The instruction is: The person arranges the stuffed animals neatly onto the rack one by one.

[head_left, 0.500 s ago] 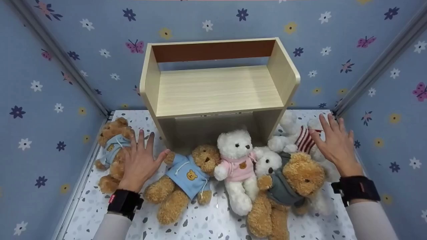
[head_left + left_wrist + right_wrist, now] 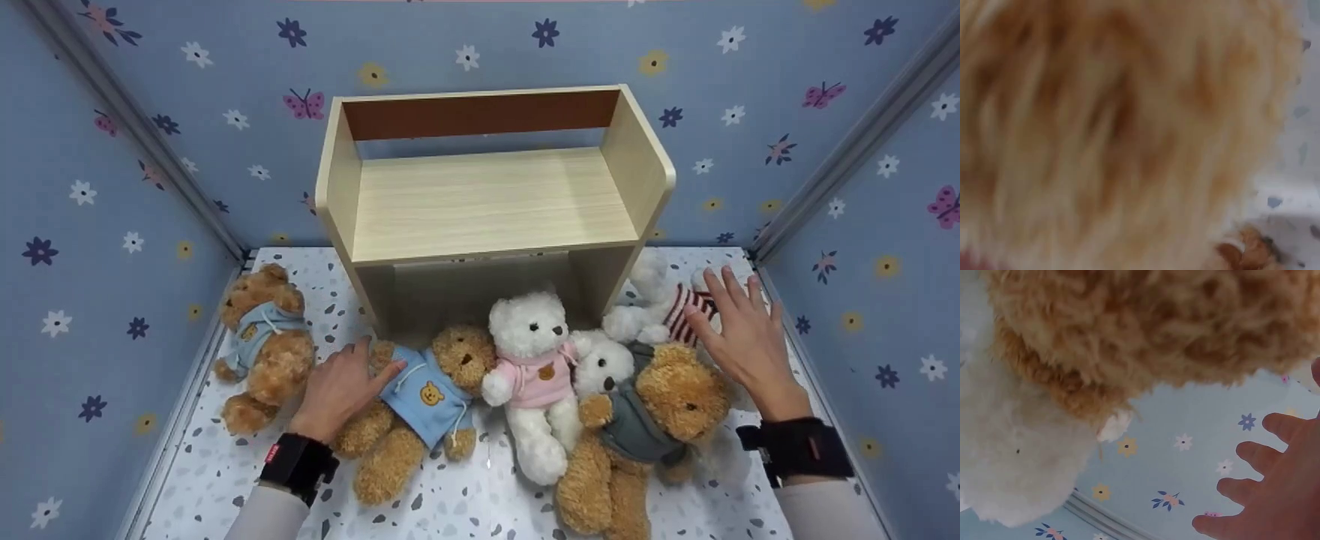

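My left hand (image 2: 339, 393) is at the side of a brown teddy bear in a light blue hoodie (image 2: 427, 397), its thumb over the hoodie and its fingertips partly hidden beside the bear's arm. Blurred tan fur (image 2: 1117, 135) fills most of the left wrist view. With fingers spread, my right hand (image 2: 750, 341) hovers above a white teddy bear in a red-striped top (image 2: 681, 313). Beside it lies a brown teddy bear in a grey hoodie (image 2: 686, 394), partly covering another white bear (image 2: 604, 364). A white bear in a pink hoodie (image 2: 536, 382) sits in the middle.
Behind the bears stands a light wooden two-tier shelf (image 2: 491, 202). Another brown bear in a blue hoodie (image 2: 270, 345) lies at the left. Flowered blue walls (image 2: 480, 45) enclose the speckled white tabletop (image 2: 480, 502) at the back and both sides.
My left hand has moved right and down, from near the far-left bear to the middle blue-hoodie bear, its fingers now less outstretched. My right hand has shifted slightly left and down. The bears lie as before.
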Tool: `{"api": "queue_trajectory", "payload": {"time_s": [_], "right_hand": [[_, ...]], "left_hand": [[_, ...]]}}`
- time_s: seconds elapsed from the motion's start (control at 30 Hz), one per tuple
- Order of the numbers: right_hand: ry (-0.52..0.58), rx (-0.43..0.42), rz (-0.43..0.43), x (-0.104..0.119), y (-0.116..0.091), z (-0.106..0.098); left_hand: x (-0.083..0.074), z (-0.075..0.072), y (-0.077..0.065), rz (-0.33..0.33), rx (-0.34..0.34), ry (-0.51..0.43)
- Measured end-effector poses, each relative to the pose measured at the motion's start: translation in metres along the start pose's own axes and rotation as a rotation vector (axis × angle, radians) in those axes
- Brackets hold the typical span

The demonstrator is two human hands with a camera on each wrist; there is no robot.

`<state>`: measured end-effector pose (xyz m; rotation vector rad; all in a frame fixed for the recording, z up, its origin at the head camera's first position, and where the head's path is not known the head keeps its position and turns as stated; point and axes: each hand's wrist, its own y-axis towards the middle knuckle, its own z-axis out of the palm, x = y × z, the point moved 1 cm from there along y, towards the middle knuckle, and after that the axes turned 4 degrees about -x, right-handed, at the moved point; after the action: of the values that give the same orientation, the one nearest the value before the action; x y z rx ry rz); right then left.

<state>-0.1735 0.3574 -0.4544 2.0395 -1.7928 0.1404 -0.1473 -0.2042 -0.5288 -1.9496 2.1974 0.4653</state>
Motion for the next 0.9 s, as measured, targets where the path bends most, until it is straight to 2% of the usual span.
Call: {"api": "queue_trajectory", "payload": {"time_s": [0.2, 0.3, 0.4, 0.53, 0.63, 0.77, 0.9], "right_hand": [[-0.017, -0.013, -0.037, 0.014, -0.008, 0.003], [-0.023, -0.011, -0.048, 0.022, -0.012, 0.005], [-0.021, -0.009, -0.054, 0.028, -0.014, 0.007], [-0.013, -0.007, -0.069, 0.033, -0.014, 0.010], [-0.003, 0.001, -0.072, 0.036, -0.013, 0.010], [-0.001, 0.005, -0.067, 0.039, -0.011, 0.010], [-0.002, 0.012, -0.070, 0.042, -0.010, 0.011]], "left_hand": [[-0.001, 0.016, 0.002, -0.124, 0.221, -0.078], [0.001, 0.022, 0.005, -0.185, 0.278, -0.171], [0.004, 0.030, 0.006, -0.230, 0.306, -0.312], [0.011, 0.042, 0.003, -0.301, 0.378, -0.557], [0.016, 0.050, 0.000, -0.316, 0.438, -0.672], [0.018, 0.056, -0.003, -0.282, 0.487, -0.674], [0.018, 0.055, -0.005, -0.304, 0.511, -0.675]]}}
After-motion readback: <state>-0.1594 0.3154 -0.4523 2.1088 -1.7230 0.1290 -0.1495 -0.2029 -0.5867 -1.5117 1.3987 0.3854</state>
